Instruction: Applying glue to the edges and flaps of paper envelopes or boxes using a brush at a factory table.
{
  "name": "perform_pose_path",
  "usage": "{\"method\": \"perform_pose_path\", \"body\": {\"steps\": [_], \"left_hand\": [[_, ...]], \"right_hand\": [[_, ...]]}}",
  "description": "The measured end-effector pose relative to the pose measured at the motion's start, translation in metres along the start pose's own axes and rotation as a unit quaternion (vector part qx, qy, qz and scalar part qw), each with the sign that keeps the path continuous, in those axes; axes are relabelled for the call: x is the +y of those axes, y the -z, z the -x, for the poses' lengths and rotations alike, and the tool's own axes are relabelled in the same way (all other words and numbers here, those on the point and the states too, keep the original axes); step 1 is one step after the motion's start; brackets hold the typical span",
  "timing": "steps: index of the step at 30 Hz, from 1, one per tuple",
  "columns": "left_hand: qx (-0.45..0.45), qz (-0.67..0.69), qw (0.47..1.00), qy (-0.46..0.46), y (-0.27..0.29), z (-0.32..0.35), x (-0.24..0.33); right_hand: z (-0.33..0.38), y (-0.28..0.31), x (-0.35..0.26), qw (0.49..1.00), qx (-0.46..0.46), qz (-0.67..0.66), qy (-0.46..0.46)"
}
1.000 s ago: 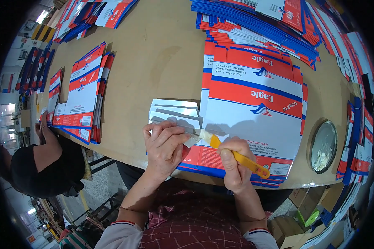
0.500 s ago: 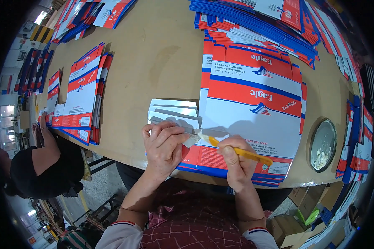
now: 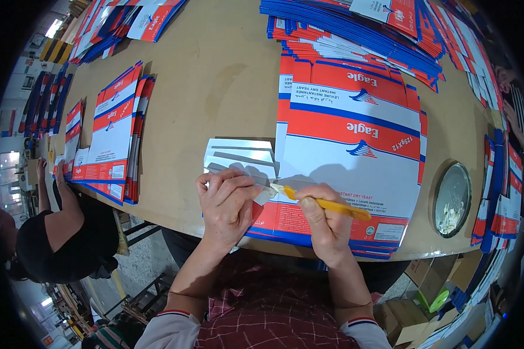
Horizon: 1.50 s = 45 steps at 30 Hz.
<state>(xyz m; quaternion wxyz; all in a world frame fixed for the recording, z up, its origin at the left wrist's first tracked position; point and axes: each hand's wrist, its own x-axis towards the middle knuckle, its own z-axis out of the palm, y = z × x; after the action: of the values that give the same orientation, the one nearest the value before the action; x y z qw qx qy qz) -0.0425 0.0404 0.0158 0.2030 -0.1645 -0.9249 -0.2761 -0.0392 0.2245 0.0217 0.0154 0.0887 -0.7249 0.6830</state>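
Brushing looks unfinished tbh: yellow brush (image 3: 344, 209)'s gripped in the right hand (image 3: 327, 225), white flaps (image 3: 240, 145) partly covered by the curled left hand (image 3: 226, 205) (pinch can't be told).

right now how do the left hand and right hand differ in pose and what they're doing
The right hand is closed around a yellow brush; the left hand has its fingers curled over the white flaps instead.

The left hand lies left of the bristles, the right hand to their right.

Both are bare.
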Motion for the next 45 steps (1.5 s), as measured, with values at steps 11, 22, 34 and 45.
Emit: {"method": "perform_pose_path", "body": {"steps": [11, 22, 34, 45], "left_hand": [[-0.003, 0.000, 1.000, 0.004, 0.000, -0.001, 0.003], [-0.001, -0.007, 1.000, 0.005, -0.001, -0.001, 0.000], [0.029, 0.015, 0.999, 0.016, 0.000, -0.004, 0.008], [-0.195, -0.108, 0.973, -0.068, 0.005, -0.022, 0.019]], "right_hand": [[-0.001, -0.002, 0.001, 0.999, -0.010, 0.035, -0.025], [0.000, -0.001, 0.000, 0.997, 0.046, -0.034, -0.052], [0.002, 0.000, 0.009, 0.924, 0.208, -0.321, 0.002], [-0.008, 0.012, 0.007, 0.875, 0.224, -0.429, -0.016]]}}
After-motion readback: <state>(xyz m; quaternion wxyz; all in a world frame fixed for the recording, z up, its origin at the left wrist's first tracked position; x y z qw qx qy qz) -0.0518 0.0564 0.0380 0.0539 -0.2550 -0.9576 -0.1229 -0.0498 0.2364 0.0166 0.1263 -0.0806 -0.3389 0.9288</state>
